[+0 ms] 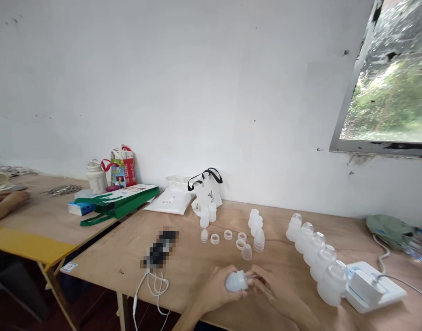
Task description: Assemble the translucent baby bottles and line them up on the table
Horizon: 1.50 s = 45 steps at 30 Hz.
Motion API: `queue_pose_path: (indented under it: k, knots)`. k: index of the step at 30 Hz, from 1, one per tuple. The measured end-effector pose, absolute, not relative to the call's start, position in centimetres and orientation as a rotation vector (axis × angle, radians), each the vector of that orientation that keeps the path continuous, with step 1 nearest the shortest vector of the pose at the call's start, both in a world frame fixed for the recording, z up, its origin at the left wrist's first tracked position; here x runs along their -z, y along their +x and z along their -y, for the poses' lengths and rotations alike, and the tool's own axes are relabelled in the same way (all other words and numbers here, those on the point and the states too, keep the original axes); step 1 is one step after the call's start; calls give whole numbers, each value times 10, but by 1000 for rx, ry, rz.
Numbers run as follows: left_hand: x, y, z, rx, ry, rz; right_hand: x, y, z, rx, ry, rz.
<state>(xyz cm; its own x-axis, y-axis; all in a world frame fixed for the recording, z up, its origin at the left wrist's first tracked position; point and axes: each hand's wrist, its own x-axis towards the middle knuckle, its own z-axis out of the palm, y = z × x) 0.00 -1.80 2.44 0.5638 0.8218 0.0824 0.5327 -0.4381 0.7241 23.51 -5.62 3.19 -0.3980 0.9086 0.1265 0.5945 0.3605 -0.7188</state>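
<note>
My left hand (216, 289) is closed around a small translucent white bottle (235, 281) lying sideways just above the wooden table (183, 266). My right hand (274, 287) meets it from the right, fingers pinched at the bottle's neck end. Ahead of my hands lie loose rings (228, 234), clear caps (247, 252) and small bottles (255, 220). A curved row of several capped bottles (317, 259) runs along the right.
A white box with a charger and cable (371, 285) sits at the right. A blurred dark object (159, 248) with white cables, white bags (205, 191), a green bag (119, 202) and a jar (95, 176) lie further back. Another person's arm (5, 202) rests at the far left table.
</note>
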Motion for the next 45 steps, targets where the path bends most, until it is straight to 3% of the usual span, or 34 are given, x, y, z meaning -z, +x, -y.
queue_pose_path:
  k: [17, 26, 35, 39, 45]
  knots:
    - [-31, 4, 27, -483, 2273, -1206, -26, 231, 56, -833, -1308, 2066]
    - [-41, 6, 35, -458, 2314, -1242, -13, 227, 52, -1185, -1376, 1838]
    - [-34, 1, 28, -569, 2231, -1062, -38, 221, 62, -781, -1410, 1971]
    - [-33, 0, 29, -530, 2214, -1130, -33, 214, 62, -454, -1583, 2007]
    - [-41, 1, 36, -453, 2277, -1166, -14, 212, 54, -304, -1580, 1942]
